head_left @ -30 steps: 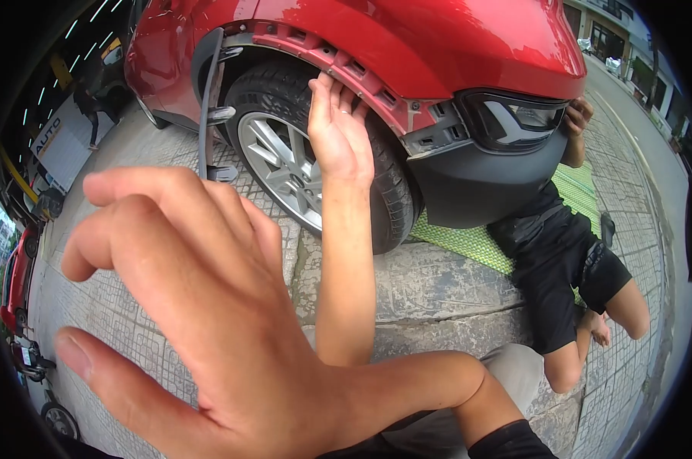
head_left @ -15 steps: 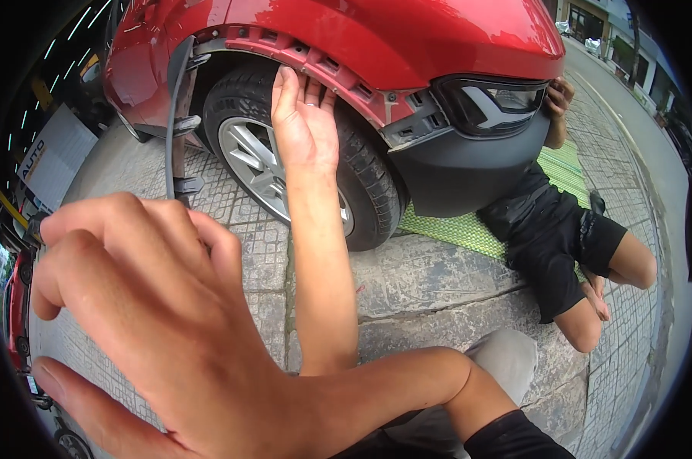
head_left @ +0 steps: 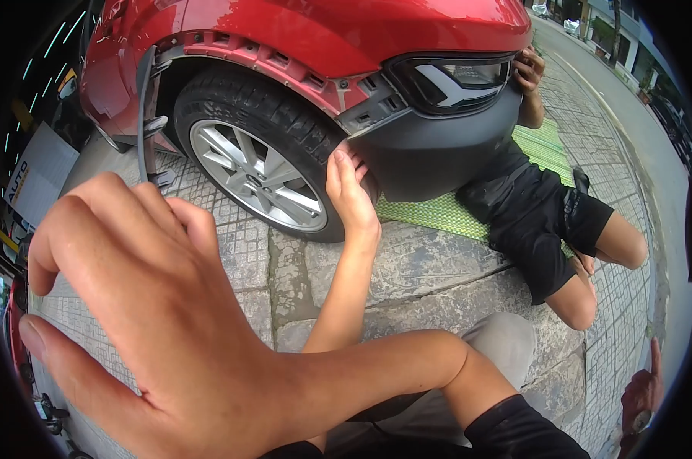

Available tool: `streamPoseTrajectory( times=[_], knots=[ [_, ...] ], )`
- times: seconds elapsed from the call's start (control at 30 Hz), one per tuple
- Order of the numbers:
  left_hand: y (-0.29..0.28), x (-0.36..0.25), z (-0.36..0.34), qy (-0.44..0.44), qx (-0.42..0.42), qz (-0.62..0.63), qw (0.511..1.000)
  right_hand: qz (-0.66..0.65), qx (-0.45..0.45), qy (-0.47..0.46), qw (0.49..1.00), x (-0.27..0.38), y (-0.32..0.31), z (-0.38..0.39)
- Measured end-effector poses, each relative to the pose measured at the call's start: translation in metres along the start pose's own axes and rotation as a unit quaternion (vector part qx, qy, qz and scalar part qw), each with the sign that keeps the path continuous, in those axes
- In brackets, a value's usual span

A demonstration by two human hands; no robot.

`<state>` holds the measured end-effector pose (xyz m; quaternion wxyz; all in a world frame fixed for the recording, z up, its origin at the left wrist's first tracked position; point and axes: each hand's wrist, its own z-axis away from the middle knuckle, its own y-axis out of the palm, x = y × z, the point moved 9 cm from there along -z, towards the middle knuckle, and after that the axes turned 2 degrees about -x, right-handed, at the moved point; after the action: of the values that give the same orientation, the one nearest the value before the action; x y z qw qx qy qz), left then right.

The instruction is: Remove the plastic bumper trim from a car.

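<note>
My left hand (head_left: 353, 199) is raised palm up at the rear edge of the dark grey bumper (head_left: 437, 157), beside the tyre (head_left: 315, 134). Its fingers are stretched, the tips partly hidden at the bumper edge; whether they press on it I cannot tell. My right hand (head_left: 154, 298) looms large at the left, its arm crossing over my left forearm. Loosely bent fingers and a thumb standing apart leave it with nothing visible in its grasp. Above the wheel, the red fender (head_left: 284, 30) shows its bare clip strip (head_left: 277, 60). A loose grey arch trim (head_left: 145, 115) hangs behind the wheel.
A person in black shorts (head_left: 545, 237) lies on a green mat (head_left: 548, 145) by the bumper, one hand (head_left: 528, 70) near the headlight (head_left: 457, 84). Another person's hand (head_left: 643, 398) shows at lower right. A white sign board (head_left: 43, 172) stands at left.
My left hand has come down from under the fender's clip strip and moved right to the bumper edge. My right hand keeps nearly its pose. Another person's hand has appeared at lower right.
</note>
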<state>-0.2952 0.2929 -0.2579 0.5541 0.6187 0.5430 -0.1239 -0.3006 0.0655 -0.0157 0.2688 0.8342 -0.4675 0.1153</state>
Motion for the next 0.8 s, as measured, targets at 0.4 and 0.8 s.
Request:
streamPoseTrajectory(
  times=[0.4,0.8],
  knots=[
    [0.001,0.012,0.009,-0.056,0.016,-0.035,0.998,0.263,0.061,0.090,0.959,-0.008,-0.137,-0.005],
    [-0.018,0.002,0.003,-0.040,-0.036,-0.116,0.992,0.719,0.415,0.250,0.499,0.034,-0.472,0.022]
  ],
)
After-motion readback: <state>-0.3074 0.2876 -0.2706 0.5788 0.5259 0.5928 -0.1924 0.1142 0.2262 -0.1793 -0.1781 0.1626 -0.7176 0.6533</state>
